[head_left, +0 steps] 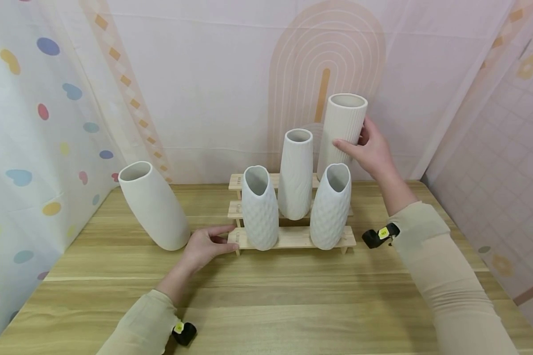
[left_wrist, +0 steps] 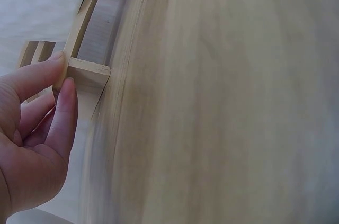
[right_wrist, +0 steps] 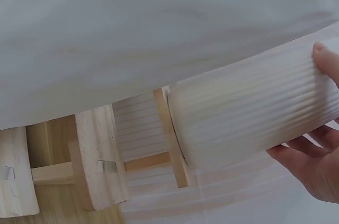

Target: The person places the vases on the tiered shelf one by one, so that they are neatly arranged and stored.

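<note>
My right hand [head_left: 376, 152] grips a tall ribbed white vase [head_left: 343, 121] around its side, thumb in front and fingers behind. In the right wrist view the base of this vase meets the top step of a wooden tiered stand [head_left: 294, 237]. My left hand [head_left: 204, 249] pinches the left end of the stand's lowest step; the left wrist view shows thumb and fingertip on the board [left_wrist: 79, 28]. Two dimpled white vases [head_left: 260, 212] [head_left: 330, 212] stand on that lowest step. A slim textured white vase [head_left: 295, 172] is on the middle step.
A smooth white vase [head_left: 153, 207] stands on the wooden table [head_left: 293, 305], just left of my left hand. Behind the stand hangs a pale curtain [head_left: 204, 88] with an arch print. Patterned cloth [head_left: 35, 148] closes off the left side, and more hangs on the right.
</note>
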`<action>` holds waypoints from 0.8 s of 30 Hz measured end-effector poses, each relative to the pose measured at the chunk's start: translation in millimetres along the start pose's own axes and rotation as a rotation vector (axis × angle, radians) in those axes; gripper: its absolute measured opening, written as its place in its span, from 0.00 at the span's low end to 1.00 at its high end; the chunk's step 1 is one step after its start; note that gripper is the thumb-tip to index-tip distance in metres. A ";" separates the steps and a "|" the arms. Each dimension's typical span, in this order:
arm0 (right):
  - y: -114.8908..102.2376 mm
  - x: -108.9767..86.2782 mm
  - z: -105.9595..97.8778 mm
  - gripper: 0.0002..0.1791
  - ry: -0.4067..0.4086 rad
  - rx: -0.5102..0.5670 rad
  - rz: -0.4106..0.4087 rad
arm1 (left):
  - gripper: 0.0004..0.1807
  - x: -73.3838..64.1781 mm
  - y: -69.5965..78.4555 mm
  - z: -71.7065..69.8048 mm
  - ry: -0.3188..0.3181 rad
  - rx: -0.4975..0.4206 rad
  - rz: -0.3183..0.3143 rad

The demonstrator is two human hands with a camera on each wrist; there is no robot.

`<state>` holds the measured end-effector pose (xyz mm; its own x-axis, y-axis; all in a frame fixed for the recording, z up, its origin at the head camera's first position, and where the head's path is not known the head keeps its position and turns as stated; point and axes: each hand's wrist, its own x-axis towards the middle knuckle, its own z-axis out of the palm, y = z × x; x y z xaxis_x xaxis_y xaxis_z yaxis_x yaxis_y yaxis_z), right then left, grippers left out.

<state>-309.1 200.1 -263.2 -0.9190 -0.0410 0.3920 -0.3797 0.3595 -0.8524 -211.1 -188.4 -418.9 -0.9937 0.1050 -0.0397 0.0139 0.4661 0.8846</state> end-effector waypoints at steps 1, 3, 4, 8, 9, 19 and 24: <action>0.5 -0.7 0.1 0.42 -0.004 0.007 0.002 | 0.31 0.1 -0.2 -0.2 -0.002 0.001 0.000; 2.1 -2.1 0.0 0.42 -0.013 0.021 -0.001 | 0.31 0.5 -0.6 -0.2 -0.005 0.002 0.004; 3.4 -2.6 -0.2 0.41 -0.018 0.025 -0.004 | 0.31 0.7 -0.9 -0.2 -0.004 0.002 0.005; 8.2 -7.0 -1.9 0.40 -0.038 0.017 -0.019 | 0.31 1.3 -1.9 0.2 -0.002 0.005 0.004; 9.6 -8.5 -2.9 0.39 -0.040 0.009 -0.014 | 0.31 1.2 -2.1 0.3 -0.003 0.006 0.004; 23.0 -38.2 -19.2 0.34 -0.035 -0.005 0.004 | 0.32 0.9 -1.6 0.0 -0.007 0.019 -0.001; 38.8 -57.0 -23.5 0.31 -0.054 -0.037 -0.021 | 0.31 1.7 -1.8 -1.0 0.002 0.020 0.000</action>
<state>-268.9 238.2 -310.5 -0.9158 -0.0983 0.3894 -0.3952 0.3926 -0.8305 -213.0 -190.0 -420.1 -0.9939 0.1031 -0.0387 0.0161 0.4839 0.8750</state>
